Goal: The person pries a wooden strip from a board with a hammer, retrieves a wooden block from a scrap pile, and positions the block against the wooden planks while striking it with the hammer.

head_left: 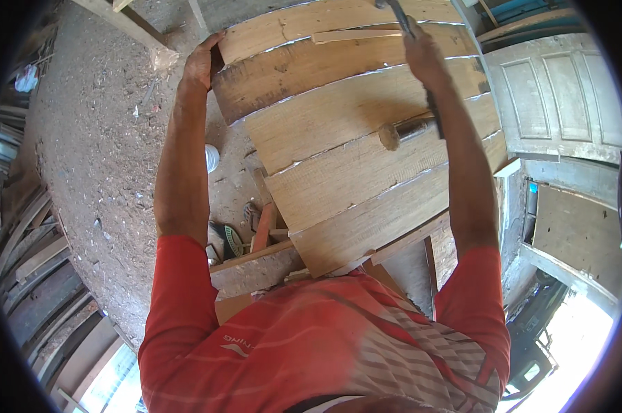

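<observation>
Wood-plank panel (338,182): long flat boards edge to edge, grain visible, dark stains on upper ones, ragged white residue along seams. Lies in front of the person. Left hand (201,63) partly curled at its upper-left end; grip unclear. Right hand (425,60) closed round a dark bar-like tool (402,17) above panel. Cylindrical, rough-ended object (406,132) and thin wood strip (355,36) on top. Debris-strewn dirt floor (111,144); panelled door (565,96) at right.

Pale lettering (242,341), curved mark (234,350), on red shirt (311,344)
</observation>
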Demonstrator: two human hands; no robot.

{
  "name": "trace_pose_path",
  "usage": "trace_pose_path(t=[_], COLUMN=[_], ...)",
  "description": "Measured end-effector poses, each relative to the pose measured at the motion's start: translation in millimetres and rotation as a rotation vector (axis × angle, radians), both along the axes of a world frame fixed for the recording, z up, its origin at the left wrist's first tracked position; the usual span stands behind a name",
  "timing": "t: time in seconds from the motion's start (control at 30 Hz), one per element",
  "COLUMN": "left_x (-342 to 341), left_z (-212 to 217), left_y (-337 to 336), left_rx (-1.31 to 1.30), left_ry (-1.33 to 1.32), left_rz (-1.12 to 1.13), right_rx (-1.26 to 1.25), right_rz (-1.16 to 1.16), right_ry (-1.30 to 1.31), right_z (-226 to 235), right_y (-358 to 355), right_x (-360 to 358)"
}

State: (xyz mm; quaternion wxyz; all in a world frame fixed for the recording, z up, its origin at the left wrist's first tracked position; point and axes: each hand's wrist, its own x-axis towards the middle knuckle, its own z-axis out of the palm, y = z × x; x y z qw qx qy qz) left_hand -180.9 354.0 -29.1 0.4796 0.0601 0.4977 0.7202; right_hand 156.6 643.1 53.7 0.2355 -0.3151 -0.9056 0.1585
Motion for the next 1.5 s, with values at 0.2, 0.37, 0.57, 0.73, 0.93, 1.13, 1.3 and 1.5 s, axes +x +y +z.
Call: trace_pose_path(t=[0.2, 0.37, 0.57, 0.73, 0.93, 1.13, 1.3, 1.5], left_x=[16, -7, -14, 15, 35, 103, 177, 233], left_z=[7, -8, -11, 4, 12, 21, 6, 32], left_y=[6, -8, -25, -87, -182, -271, -306, -308], left_rx=[-0.128, -0.026, -0.246, -0.380, -0.336, -0.370, -0.216, -0.271], left_ry=[0.184, 0.070, 0.313, 0.237, 0.396, 0.435, 0.445, 0.882], left_rz=[0.170, 0.073, -0.046, 0.043, -0.307, -0.612, -1.038, -1.049], right_rx=[-0.438, -0.212, -0.633, -0.686, -0.690, -0.643, -0.664, -0.651], right_rz=[-0.114, -0.069, -0.077, -0.154, -0.494, -0.684, -0.912, -1.076], right_ry=[-0.196, -0.199, 0.022, 0.116, 0.470, 0.660, 0.624, 0.424], right_z=[52, 58, 75, 99, 91, 87, 62, 62], right_y=[-18, -25, -86, -191, -304, -392, -446, -486], right_x=[-6, -10, 40, 93, 163, 214, 251, 240])
